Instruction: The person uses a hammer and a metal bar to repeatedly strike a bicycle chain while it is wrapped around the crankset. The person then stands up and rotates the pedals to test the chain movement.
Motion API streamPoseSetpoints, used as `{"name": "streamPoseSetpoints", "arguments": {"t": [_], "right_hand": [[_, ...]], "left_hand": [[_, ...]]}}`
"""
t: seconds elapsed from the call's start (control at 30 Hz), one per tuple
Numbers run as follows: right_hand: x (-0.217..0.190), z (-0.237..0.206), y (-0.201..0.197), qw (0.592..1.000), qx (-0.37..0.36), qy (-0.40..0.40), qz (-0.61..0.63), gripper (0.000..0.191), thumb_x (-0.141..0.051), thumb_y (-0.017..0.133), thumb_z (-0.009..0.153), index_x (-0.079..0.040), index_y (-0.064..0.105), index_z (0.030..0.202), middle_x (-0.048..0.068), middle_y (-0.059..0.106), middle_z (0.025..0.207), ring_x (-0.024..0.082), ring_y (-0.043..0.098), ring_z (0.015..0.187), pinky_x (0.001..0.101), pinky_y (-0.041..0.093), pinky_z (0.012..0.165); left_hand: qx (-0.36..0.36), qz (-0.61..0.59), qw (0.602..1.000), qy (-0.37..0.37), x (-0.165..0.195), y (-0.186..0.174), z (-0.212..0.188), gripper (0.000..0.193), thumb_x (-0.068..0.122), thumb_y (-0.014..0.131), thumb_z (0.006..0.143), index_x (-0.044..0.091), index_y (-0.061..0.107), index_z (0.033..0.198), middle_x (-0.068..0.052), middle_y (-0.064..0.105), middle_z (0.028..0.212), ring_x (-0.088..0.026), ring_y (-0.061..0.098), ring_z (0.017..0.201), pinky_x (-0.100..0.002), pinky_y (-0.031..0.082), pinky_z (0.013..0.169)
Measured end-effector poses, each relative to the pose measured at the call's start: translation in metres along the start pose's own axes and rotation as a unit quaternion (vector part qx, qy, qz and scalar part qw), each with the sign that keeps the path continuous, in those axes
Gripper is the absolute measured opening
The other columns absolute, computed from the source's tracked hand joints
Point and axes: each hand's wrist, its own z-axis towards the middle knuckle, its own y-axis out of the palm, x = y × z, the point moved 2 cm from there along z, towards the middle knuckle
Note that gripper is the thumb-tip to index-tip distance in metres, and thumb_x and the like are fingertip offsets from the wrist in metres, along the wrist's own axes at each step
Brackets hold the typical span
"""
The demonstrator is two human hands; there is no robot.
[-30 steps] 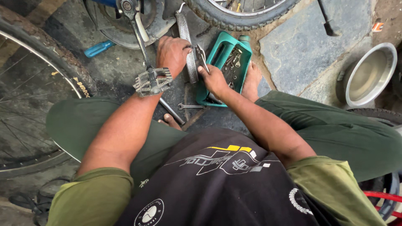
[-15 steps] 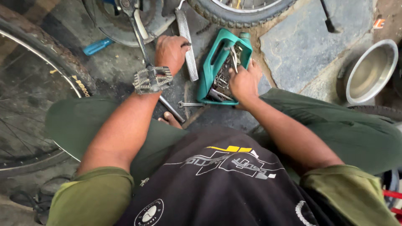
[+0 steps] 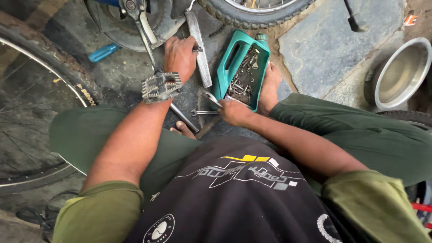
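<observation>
The person wears a black printed shirt with olive-green short sleeves, dark green trousers, and goes barefoot.

The floor (image 3: 135, 76) is made of dark, dirty stone, with a big flat grey slab (image 3: 333, 40) set in it near the far right corner. A cut-open green jug (image 3: 231, 58) full of small metal parts is laid on the floor in the middle. Two spanners (image 3: 198, 112) are laid beside its near end. A blue-handled tool (image 3: 103, 52) is seen far left, and a steel bowl (image 3: 402, 72) is set at the right edge.
</observation>
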Motion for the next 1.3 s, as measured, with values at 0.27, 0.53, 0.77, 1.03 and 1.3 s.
{"name": "streamPoseSetpoints", "arguments": {"t": [0.27,0.53,0.77,1.03,1.3], "right_hand": [[0.004,0.032,0.034,0.998,0.013,0.000,0.061,0.034,-0.033,0.059,0.098,-0.004,0.064,0.116,0.027,0.070,0.100,0.048,0.066,0.098,0.0559,0.050,0.083],[0.020,-0.032,-0.025,0.948,0.065,0.205,0.236,0.031,-0.031,0.054,0.102,-0.006,0.063,0.118,0.018,0.069,0.078,0.032,0.072,0.072,0.0457,0.056,0.066],[0.030,-0.034,-0.041,0.742,-0.002,0.371,0.559,0.029,-0.018,0.042,0.099,-0.015,0.046,0.127,0.016,0.070,0.091,0.037,0.075,0.077,0.0457,0.064,0.056],[0.008,-0.016,-0.013,0.996,0.061,-0.031,0.061,0.040,-0.036,0.056,0.105,-0.002,0.058,0.126,0.030,0.071,0.100,0.048,0.068,0.095,0.0562,0.053,0.079],[-0.026,0.047,-0.081,0.970,0.240,-0.020,-0.023,0.031,-0.032,0.062,0.098,-0.002,0.065,0.100,0.023,0.066,0.095,0.045,0.066,0.089,0.0527,0.052,0.078]], "left_hand": [[0.004,0.005,1.000,-0.026,-0.007,0.002,-0.001,0.025,0.009,0.082,0.082,0.006,0.064,0.099,-0.017,0.069,0.090,-0.041,0.063,0.091,-0.051,0.044,0.091],[-0.001,0.000,0.999,-0.036,-0.007,0.004,-0.001,0.025,0.009,0.083,0.081,0.006,0.066,0.099,-0.018,0.069,0.087,-0.041,0.063,0.089,-0.051,0.043,0.092],[-0.006,0.010,0.999,-0.042,-0.006,0.005,-0.001,0.022,0.009,0.082,0.082,0.006,0.067,0.097,-0.019,0.070,0.086,-0.041,0.064,0.088,-0.051,0.042,0.095],[-0.015,-0.009,0.999,-0.040,-0.003,0.003,0.001,0.020,0.010,0.081,0.085,0.005,0.067,0.098,-0.018,0.072,0.091,-0.040,0.064,0.090,-0.051,0.042,0.094],[0.017,-0.013,1.000,-0.022,-0.006,0.002,-0.002,0.023,0.009,0.081,0.082,0.006,0.065,0.099,-0.015,0.068,0.092,-0.039,0.064,0.093,-0.050,0.043,0.092]]}}
